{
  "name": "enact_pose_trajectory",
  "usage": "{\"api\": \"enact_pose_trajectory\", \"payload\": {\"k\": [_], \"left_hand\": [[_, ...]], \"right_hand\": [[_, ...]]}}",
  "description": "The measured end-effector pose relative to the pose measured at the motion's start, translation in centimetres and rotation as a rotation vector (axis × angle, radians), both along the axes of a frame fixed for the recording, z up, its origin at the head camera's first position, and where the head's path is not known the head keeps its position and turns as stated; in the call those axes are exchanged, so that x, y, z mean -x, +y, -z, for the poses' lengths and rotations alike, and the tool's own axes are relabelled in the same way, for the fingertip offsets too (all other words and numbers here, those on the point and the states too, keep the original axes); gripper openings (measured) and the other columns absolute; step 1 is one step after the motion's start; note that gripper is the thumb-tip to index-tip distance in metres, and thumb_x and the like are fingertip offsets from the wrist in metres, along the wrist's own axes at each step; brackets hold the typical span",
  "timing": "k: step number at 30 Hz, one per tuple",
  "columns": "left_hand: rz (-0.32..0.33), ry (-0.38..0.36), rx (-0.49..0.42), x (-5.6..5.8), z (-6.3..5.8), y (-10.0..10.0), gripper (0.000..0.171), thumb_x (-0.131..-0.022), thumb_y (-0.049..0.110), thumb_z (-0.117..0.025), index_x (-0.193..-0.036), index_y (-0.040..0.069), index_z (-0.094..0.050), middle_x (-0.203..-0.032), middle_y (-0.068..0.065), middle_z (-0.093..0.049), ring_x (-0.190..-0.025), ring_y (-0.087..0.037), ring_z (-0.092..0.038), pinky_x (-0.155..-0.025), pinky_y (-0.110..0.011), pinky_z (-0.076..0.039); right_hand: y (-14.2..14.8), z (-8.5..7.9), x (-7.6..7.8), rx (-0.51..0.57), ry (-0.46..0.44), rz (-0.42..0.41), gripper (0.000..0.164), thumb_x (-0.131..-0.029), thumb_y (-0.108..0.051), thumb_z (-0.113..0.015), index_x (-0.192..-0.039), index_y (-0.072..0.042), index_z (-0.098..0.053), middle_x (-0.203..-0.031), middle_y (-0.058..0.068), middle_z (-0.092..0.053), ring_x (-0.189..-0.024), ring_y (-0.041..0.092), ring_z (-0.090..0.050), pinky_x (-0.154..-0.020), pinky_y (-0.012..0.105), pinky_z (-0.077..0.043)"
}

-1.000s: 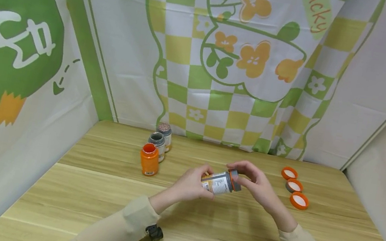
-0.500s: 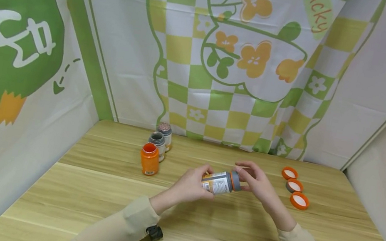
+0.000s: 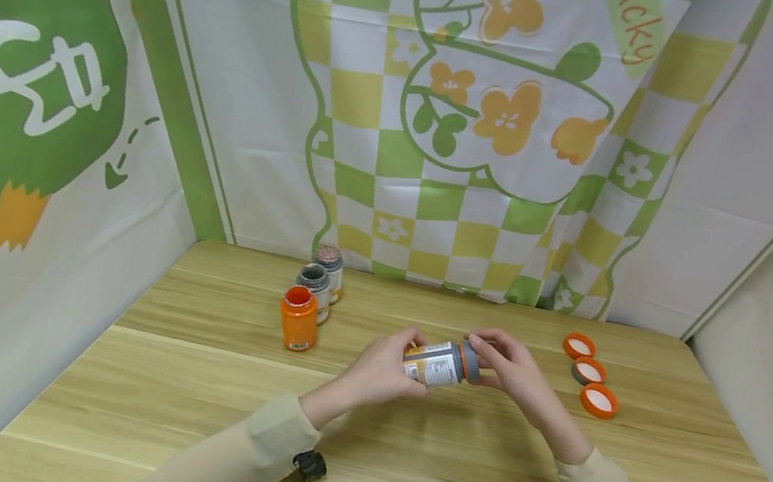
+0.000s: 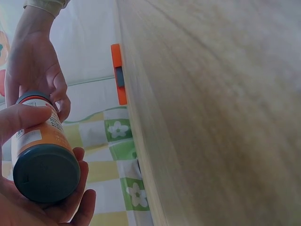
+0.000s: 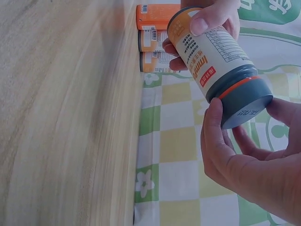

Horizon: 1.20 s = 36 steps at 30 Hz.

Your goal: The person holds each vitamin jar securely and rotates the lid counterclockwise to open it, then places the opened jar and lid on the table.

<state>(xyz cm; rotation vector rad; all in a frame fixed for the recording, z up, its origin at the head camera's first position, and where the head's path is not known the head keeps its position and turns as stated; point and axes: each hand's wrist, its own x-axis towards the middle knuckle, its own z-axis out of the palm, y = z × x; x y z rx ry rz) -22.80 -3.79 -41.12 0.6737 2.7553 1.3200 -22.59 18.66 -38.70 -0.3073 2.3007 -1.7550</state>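
Note:
My left hand grips a pill bottle around its body, above the middle of the table. The bottle is tilted nearly on its side, with its white, grey and orange label showing and its capped end toward the right. A dark grey cap with an orange ring sits on the bottle's neck in the right wrist view. Thumb and fingers of my right hand pinch this cap from opposite sides. In the left wrist view the bottle's dark base faces the camera, above the curled left fingers.
On the wooden table, an uncapped orange bottle stands at the back left, in front of two open grey bottles, one of them a grey bottle. Three upturned caps lie in a row at right. A curtain hangs behind.
The right fingers have loosened, shifted around the cap and closed on it again. The left hand and the bottle have stayed nearly in place.

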Motion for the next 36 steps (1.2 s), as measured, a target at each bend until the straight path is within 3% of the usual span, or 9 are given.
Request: {"api": "enact_pose_trajectory", "payload": {"k": [8, 21, 29, 36], "left_hand": [[0.004, -0.002, -0.006, -0.1, -0.1, -0.2, 0.051, -0.061, 0.017, -0.081, -0.105, 0.014, -0.056, -0.087, -0.001, -0.064, -0.073, -0.013, -0.056, -0.062, -0.026, -0.047], [0.020, 0.004, -0.009, 0.1, 0.0, -0.2, 0.052, -0.061, 0.017, -0.082, -0.106, 0.014, -0.057, -0.088, -0.002, -0.065, -0.073, -0.012, -0.057, -0.062, -0.026, -0.047], [0.042, 0.012, -0.017, 0.2, 0.1, -0.4, 0.053, -0.062, 0.017, -0.082, -0.108, 0.013, -0.056, -0.090, -0.003, -0.065, -0.073, -0.012, -0.057, -0.062, -0.025, -0.047], [0.064, 0.017, -0.019, 0.3, 0.1, -0.5, 0.054, -0.061, 0.017, -0.081, -0.108, 0.011, -0.056, -0.089, -0.003, -0.064, -0.073, -0.013, -0.056, -0.062, -0.025, -0.047]], "right_hand": [[0.1, -0.1, -0.1, 0.033, 0.041, -0.040, 0.051, -0.096, -0.034, -0.053, -0.131, 0.003, -0.046, -0.132, 0.021, -0.048, -0.106, 0.016, -0.057, -0.088, 0.038, -0.052], [0.3, -0.3, -0.3, 0.041, 0.085, -0.030, 0.046, -0.091, -0.026, -0.062, -0.127, 0.001, -0.053, -0.133, 0.021, -0.050, -0.105, 0.013, -0.059, -0.088, 0.032, -0.052], [0.9, -0.2, -0.3, -0.024, 0.214, -0.089, 0.035, -0.091, -0.018, -0.061, -0.123, -0.003, -0.058, -0.124, 0.020, -0.057, -0.098, 0.010, -0.060, -0.083, 0.032, -0.052], [1.1, 0.1, 0.0, -0.038, 0.304, -0.129, 0.032, -0.090, -0.013, -0.062, -0.120, -0.004, -0.059, -0.123, 0.019, -0.059, -0.100, 0.011, -0.059, -0.081, 0.025, -0.049]]}}
